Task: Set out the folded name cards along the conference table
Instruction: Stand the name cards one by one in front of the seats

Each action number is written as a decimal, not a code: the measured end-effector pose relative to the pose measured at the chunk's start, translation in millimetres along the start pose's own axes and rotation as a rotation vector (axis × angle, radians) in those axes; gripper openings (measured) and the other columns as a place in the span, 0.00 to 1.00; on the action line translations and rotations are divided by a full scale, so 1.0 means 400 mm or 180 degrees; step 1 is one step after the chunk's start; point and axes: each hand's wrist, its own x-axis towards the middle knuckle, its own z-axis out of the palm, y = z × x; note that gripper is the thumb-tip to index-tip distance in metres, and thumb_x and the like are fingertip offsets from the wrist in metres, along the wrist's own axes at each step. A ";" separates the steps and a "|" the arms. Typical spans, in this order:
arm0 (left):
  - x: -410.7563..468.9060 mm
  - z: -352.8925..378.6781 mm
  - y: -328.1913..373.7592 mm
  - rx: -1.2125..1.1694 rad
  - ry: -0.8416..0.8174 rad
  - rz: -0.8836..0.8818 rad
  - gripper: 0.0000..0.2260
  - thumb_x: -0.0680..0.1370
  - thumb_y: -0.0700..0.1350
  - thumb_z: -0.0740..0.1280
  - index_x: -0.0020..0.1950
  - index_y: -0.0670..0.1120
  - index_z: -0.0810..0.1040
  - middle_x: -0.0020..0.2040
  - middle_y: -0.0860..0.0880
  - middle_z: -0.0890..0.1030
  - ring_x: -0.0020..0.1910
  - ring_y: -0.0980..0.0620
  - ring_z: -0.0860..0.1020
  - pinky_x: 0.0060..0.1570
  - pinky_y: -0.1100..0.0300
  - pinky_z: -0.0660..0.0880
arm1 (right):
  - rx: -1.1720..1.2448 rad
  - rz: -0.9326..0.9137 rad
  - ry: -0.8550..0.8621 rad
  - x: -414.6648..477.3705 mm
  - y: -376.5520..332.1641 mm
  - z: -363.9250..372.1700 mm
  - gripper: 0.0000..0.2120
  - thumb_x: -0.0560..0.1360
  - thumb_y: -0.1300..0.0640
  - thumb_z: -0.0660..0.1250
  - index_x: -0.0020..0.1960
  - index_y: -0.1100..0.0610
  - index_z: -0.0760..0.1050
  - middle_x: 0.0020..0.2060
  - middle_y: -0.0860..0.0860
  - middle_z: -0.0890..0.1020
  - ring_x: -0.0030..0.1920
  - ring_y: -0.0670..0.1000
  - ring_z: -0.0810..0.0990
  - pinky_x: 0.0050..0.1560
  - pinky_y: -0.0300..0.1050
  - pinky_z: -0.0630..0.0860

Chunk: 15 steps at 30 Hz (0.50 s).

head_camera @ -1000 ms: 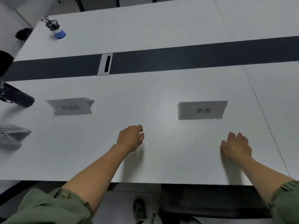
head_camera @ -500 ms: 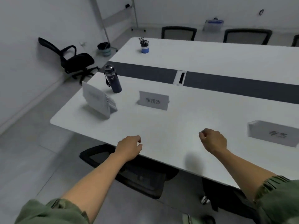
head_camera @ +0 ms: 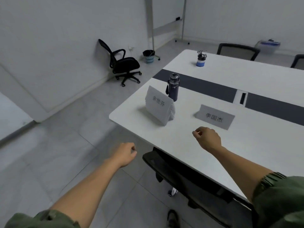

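View swung left since prior frame, card stack (head_camera: 158, 106) now near, both hands (head_camera: 207, 137) loosely curled, empty

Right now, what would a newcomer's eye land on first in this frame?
Probably the stack of folded name cards standing near the table's corner, just in front of a dark water bottle. Next, the single name card already set out to its right, facing the camera. Both hands are empty and loosely curled: the right hand over the conference table, the left hand off its edge above the floor.
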 end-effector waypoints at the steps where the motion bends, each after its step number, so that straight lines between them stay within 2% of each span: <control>1: 0.020 -0.011 -0.020 -0.0018 -0.0005 -0.0015 0.11 0.79 0.48 0.63 0.58 0.44 0.78 0.48 0.43 0.80 0.44 0.45 0.78 0.41 0.58 0.71 | 0.0025 -0.0036 0.0023 0.025 -0.032 0.010 0.13 0.77 0.46 0.62 0.54 0.51 0.81 0.44 0.50 0.84 0.43 0.53 0.79 0.42 0.45 0.74; 4: 0.105 -0.054 -0.061 0.0006 -0.0008 0.0020 0.12 0.79 0.49 0.64 0.58 0.45 0.78 0.47 0.45 0.80 0.43 0.46 0.79 0.40 0.58 0.71 | 0.0164 -0.0138 0.0084 0.113 -0.119 0.041 0.17 0.77 0.43 0.63 0.58 0.52 0.79 0.46 0.48 0.84 0.47 0.53 0.81 0.46 0.46 0.76; 9: 0.297 -0.157 -0.079 0.0222 0.0021 0.0201 0.12 0.80 0.48 0.62 0.60 0.44 0.76 0.55 0.44 0.79 0.46 0.49 0.73 0.42 0.61 0.66 | 0.0487 -0.0212 0.0188 0.292 -0.239 0.077 0.24 0.75 0.39 0.66 0.65 0.52 0.75 0.56 0.51 0.83 0.54 0.53 0.81 0.51 0.49 0.79; 12: 0.422 -0.218 -0.083 0.0336 -0.0030 0.0237 0.13 0.79 0.50 0.62 0.61 0.48 0.76 0.54 0.46 0.80 0.52 0.47 0.76 0.48 0.58 0.72 | 0.0508 -0.0165 0.0206 0.384 -0.296 0.078 0.27 0.74 0.38 0.67 0.68 0.51 0.72 0.59 0.51 0.81 0.57 0.52 0.80 0.53 0.50 0.78; 15: 0.526 -0.263 -0.086 0.0268 0.0018 0.0210 0.14 0.78 0.53 0.62 0.61 0.51 0.76 0.52 0.48 0.81 0.52 0.48 0.77 0.52 0.54 0.75 | 0.0488 -0.0128 0.0136 0.456 -0.339 0.077 0.30 0.72 0.37 0.69 0.69 0.49 0.71 0.62 0.51 0.79 0.60 0.53 0.78 0.54 0.50 0.76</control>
